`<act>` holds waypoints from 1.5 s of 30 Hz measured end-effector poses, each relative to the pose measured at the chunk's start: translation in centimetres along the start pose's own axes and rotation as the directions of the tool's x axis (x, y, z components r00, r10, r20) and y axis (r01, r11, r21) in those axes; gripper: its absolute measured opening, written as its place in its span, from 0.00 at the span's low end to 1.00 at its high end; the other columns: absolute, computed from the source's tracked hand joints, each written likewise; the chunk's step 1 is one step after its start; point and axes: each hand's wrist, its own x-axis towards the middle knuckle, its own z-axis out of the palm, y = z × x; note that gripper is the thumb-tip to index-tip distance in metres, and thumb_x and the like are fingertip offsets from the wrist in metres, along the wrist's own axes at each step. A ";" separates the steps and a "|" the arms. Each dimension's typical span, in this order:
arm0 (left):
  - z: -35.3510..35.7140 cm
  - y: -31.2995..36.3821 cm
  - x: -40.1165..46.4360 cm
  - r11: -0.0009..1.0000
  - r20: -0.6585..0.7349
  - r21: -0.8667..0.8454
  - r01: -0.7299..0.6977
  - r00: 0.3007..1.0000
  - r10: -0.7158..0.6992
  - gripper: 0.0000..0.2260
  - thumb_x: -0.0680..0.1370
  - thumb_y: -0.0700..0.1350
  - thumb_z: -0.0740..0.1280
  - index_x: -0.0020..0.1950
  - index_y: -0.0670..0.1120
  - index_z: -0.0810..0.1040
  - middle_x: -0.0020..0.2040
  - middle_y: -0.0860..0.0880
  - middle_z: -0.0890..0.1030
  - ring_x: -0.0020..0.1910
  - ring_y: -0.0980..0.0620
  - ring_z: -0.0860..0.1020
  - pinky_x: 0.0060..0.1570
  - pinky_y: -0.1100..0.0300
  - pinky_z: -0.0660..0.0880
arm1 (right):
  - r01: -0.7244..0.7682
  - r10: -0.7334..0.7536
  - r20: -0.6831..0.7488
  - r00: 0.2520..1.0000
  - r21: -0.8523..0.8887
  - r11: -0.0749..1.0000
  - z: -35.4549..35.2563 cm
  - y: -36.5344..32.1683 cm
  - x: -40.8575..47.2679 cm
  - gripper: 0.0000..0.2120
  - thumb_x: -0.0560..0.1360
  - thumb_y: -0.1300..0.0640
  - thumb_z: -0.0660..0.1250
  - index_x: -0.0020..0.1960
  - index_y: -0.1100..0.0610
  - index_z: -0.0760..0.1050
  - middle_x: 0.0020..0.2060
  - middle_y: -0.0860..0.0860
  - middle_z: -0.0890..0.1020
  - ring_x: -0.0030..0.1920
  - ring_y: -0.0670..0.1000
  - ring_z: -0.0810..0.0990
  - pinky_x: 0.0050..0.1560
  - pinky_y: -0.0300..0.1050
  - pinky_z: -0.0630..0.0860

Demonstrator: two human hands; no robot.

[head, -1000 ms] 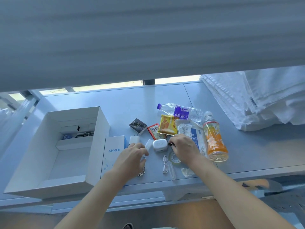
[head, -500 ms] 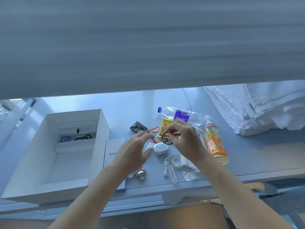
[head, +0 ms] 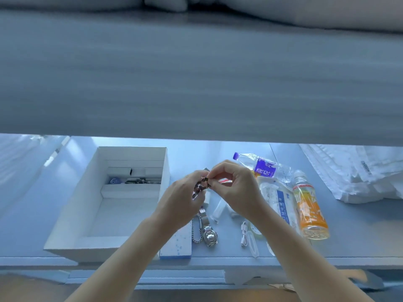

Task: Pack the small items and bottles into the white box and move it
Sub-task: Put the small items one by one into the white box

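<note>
white box sits open on the table, left of both hands. right hand and left hand pinch a dark beaded bracelet above the table (beads blurred). right of the box lie a watch, orange drink bottle and water bottle.

box: white, open, 9 o'clock
bottles: clear, orange, lying, 3 o'clock
beads: dark, pinched, centre
</note>
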 end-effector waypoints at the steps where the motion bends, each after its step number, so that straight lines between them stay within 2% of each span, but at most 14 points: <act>1: -0.8 -0.7 -0.2 1.000 -0.021 -0.011 -0.003 1.000 0.003 0.15 0.78 0.41 0.67 0.63 0.56 0.76 0.50 0.60 0.81 0.45 0.58 0.79 0.48 0.55 0.78 | -0.001 0.001 0.013 1.000 -0.004 1.000 0.6 -0.1 0.4 0.08 0.73 0.68 0.73 0.44 0.55 0.83 0.43 0.48 0.83 0.45 0.50 0.87 0.48 0.45 0.83; 4: -3.5 -3.0 -1.0 1.000 -0.058 -0.009 -0.020 0.998 0.020 0.11 0.79 0.42 0.68 0.59 0.54 0.79 0.50 0.60 0.81 0.45 0.59 0.79 0.48 0.61 0.77 | 0.005 -0.004 0.079 0.997 -0.020 1.000 2.7 -0.5 1.6 0.09 0.73 0.67 0.73 0.44 0.53 0.84 0.44 0.47 0.84 0.46 0.51 0.86 0.50 0.47 0.84; 7: -6.1 -5.2 -1.7 1.000 -0.073 0.011 -0.026 0.997 0.026 0.12 0.78 0.39 0.68 0.58 0.52 0.82 0.48 0.61 0.81 0.44 0.60 0.79 0.46 0.69 0.73 | 0.008 -0.004 0.163 0.987 -0.027 1.000 5.5 -1.0 3.0 0.09 0.74 0.67 0.72 0.46 0.54 0.86 0.46 0.47 0.86 0.49 0.50 0.87 0.49 0.42 0.83; 11: -9.2 -8.1 -2.5 1.000 -0.048 0.019 0.016 0.999 -0.015 0.13 0.78 0.38 0.69 0.58 0.51 0.85 0.46 0.61 0.81 0.44 0.63 0.78 0.47 0.70 0.71 | 0.019 0.005 0.256 0.967 -0.091 0.996 9.0 -1.5 4.7 0.09 0.73 0.67 0.72 0.47 0.56 0.87 0.43 0.47 0.87 0.46 0.48 0.87 0.50 0.40 0.82; 15: -11.8 -10.6 -2.8 0.998 -0.040 0.044 0.054 0.998 -0.052 0.11 0.77 0.39 0.71 0.55 0.51 0.86 0.44 0.58 0.83 0.42 0.60 0.78 0.46 0.65 0.74 | 0.099 -0.019 0.318 0.948 -0.239 0.966 11.8 -1.8 6.8 0.08 0.71 0.67 0.74 0.43 0.55 0.87 0.38 0.47 0.86 0.41 0.47 0.86 0.49 0.46 0.84; 20: -13.7 -14.0 -1.9 0.991 -0.007 0.109 0.074 0.997 -0.073 0.09 0.77 0.36 0.71 0.51 0.47 0.87 0.42 0.53 0.84 0.41 0.52 0.79 0.47 0.54 0.77 | 0.154 -0.002 0.370 0.929 -0.381 0.912 14.6 -1.3 9.6 0.08 0.70 0.68 0.72 0.41 0.57 0.86 0.36 0.47 0.84 0.39 0.49 0.83 0.47 0.52 0.82; 25: -14.8 -17.2 0.1 0.977 0.070 0.199 0.074 0.994 -0.089 0.09 0.77 0.38 0.70 0.52 0.48 0.87 0.44 0.52 0.85 0.42 0.51 0.80 0.47 0.57 0.77 | 0.228 0.005 0.432 0.902 -0.486 0.844 17.3 -0.7 11.7 0.08 0.71 0.67 0.71 0.41 0.57 0.86 0.38 0.49 0.83 0.39 0.51 0.81 0.47 0.50 0.80; 27: -15.0 -18.1 0.9 0.962 0.127 0.260 0.087 0.984 -0.124 0.08 0.77 0.40 0.69 0.50 0.50 0.86 0.39 0.55 0.83 0.41 0.50 0.79 0.44 0.58 0.75 | 0.231 0.037 0.444 0.895 -0.533 0.814 18.3 -0.4 12.2 0.09 0.71 0.67 0.70 0.41 0.56 0.86 0.37 0.49 0.83 0.40 0.51 0.80 0.49 0.50 0.80; 30: -15.1 -19.3 1.8 0.934 0.186 0.346 0.087 0.969 -0.160 0.06 0.76 0.42 0.68 0.42 0.51 0.83 0.31 0.58 0.76 0.39 0.48 0.77 0.39 0.56 0.74 | 0.209 0.124 0.461 0.879 -0.604 0.769 19.7 0.2 12.8 0.10 0.71 0.68 0.67 0.41 0.57 0.85 0.39 0.50 0.84 0.43 0.53 0.81 0.49 0.49 0.79; 33: -14.7 -19.9 2.6 0.887 0.243 0.456 0.070 0.949 -0.200 0.06 0.76 0.43 0.66 0.43 0.50 0.82 0.39 0.53 0.81 0.43 0.45 0.79 0.41 0.52 0.79 | 0.193 0.190 0.464 0.865 -0.657 0.729 20.5 0.7 13.5 0.11 0.70 0.69 0.65 0.42 0.58 0.84 0.40 0.50 0.83 0.45 0.55 0.80 0.46 0.47 0.79; 36: -14.2 -20.3 3.5 0.832 0.277 0.554 0.032 0.935 -0.221 0.09 0.76 0.41 0.63 0.46 0.51 0.83 0.43 0.52 0.82 0.44 0.45 0.80 0.40 0.54 0.78 | 0.177 0.218 0.459 0.861 -0.672 0.719 21.1 1.0 14.1 0.12 0.71 0.69 0.64 0.42 0.57 0.85 0.39 0.46 0.80 0.46 0.53 0.79 0.45 0.44 0.77; 41: -14.0 -20.8 4.5 0.750 0.342 0.661 -0.005 0.892 -0.296 0.08 0.73 0.38 0.63 0.40 0.48 0.80 0.33 0.52 0.76 0.37 0.44 0.78 0.32 0.57 0.69 | 0.165 0.274 0.476 0.836 -0.693 0.702 22.3 1.5 14.4 0.12 0.72 0.71 0.65 0.44 0.59 0.84 0.45 0.51 0.81 0.48 0.56 0.82 0.49 0.51 0.82; 43: -13.8 -20.8 4.5 0.726 0.360 0.687 -0.016 0.876 -0.321 0.08 0.73 0.38 0.63 0.39 0.48 0.80 0.35 0.50 0.77 0.35 0.45 0.76 0.30 0.58 0.68 | 0.163 0.304 0.477 0.825 -0.715 0.680 22.6 1.7 14.4 0.13 0.72 0.71 0.65 0.44 0.58 0.84 0.48 0.54 0.81 0.46 0.58 0.82 0.47 0.52 0.83; 45: -13.7 -20.8 4.5 0.708 0.369 0.706 -0.034 0.871 -0.326 0.08 0.73 0.38 0.63 0.38 0.48 0.78 0.34 0.50 0.76 0.33 0.45 0.74 0.29 0.58 0.66 | 0.168 0.348 0.469 0.812 -0.758 0.630 22.7 1.8 14.5 0.13 0.73 0.71 0.64 0.46 0.58 0.83 0.51 0.55 0.81 0.44 0.57 0.81 0.42 0.48 0.81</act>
